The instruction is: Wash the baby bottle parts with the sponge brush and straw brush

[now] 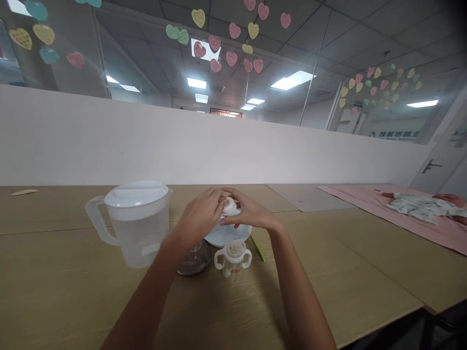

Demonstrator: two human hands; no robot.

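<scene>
Left hand [206, 209] and right hand [251, 211] curled round small white ring-shaped plastic part [229, 206], held over round white plate [222, 237]. Part not on clear, white-handled bottle [233, 261] standing nearer; further progress unclear.

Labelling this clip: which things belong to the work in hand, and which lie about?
Probably part of the work:
white ring-shaped piece between left hand and right hand
white plate
two-handled baby bottle
lidded pitcher

Seemingly lying about:
pink cloth
patterned garment
</scene>
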